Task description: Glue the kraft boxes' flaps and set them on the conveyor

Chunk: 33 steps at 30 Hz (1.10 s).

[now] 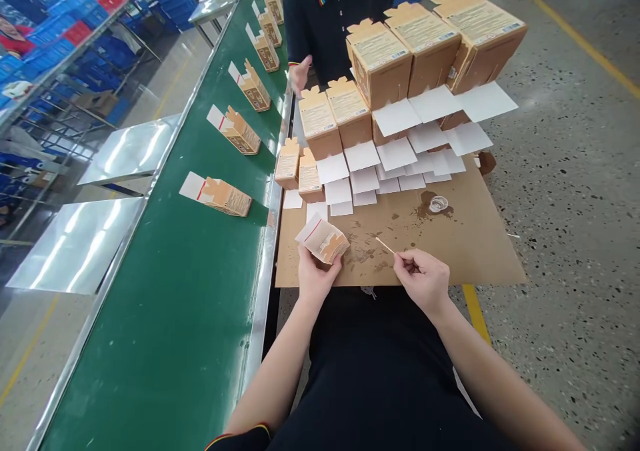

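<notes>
Head view: the left hand point(315, 279) has its grip around 1 open carton point(334, 247) above the cardboard-topped table point(480, 251); the right hand's point(423, 276) grip pinches 1 thin stick point(385, 245), apart from the carton.

Brown cardboard point(480, 251) holds stacked boxes point(393, 85) at the far side and a little clear cup point(439, 204) at right. A green belt point(155, 317) at left holds more boxes point(231, 197).
</notes>
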Each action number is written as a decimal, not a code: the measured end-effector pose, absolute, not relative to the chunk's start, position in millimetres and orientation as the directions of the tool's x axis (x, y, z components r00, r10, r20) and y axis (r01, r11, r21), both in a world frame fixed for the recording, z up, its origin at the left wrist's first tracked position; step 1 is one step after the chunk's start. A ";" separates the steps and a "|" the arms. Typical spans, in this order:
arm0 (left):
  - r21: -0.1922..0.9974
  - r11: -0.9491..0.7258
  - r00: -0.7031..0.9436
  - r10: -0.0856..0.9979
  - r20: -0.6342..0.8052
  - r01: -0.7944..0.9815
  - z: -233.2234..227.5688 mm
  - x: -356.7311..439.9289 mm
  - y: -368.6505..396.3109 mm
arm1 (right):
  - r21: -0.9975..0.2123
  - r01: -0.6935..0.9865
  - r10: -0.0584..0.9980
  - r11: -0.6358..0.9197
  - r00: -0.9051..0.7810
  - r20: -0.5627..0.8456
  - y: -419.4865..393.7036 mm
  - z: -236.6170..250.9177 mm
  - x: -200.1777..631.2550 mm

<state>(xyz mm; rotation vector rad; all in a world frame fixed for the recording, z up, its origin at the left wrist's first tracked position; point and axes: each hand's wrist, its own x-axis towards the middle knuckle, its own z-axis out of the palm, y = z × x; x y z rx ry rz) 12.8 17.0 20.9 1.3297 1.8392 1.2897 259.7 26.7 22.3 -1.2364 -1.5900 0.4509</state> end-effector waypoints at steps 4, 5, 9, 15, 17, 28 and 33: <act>0.916 0.048 -0.400 0.908 0.126 0.399 19.0 0.2 16.1 | -0.801 0.447 0.884 0.398 0.047 0.465 23.2 25.4 260.8; 0.921 0.051 -0.449 0.882 0.139 0.385 20.1 -10.7 13.5 | -0.808 0.442 0.887 0.391 0.055 0.459 22.3 25.7 261.8; 0.936 0.066 -0.721 0.657 0.220 0.346 34.4 -92.4 3.5 | -0.829 0.437 0.894 0.349 0.109 0.434 18.6 25.3 267.5; 0.952 0.222 -0.867 0.493 0.078 0.212 50.1 -210.3 11.1 | -0.829 0.392 0.889 0.399 0.057 0.454 26.8 29.7 262.8; 0.934 0.296 -0.878 0.476 0.038 0.201 44.9 -216.3 3.8 | -0.815 0.399 0.879 0.420 0.043 0.474 30.5 32.5 264.5; 0.901 -0.028 -0.639 0.696 0.329 0.434 46.5 -118.0 106.7 | -0.783 0.488 0.870 0.386 0.091 0.485 26.4 37.5 287.6; 0.953 0.269 -0.595 0.792 -0.138 0.137 76.1 -101.9 244.7 | -0.772 0.466 0.840 0.433 0.102 0.533 26.0 47.5 277.2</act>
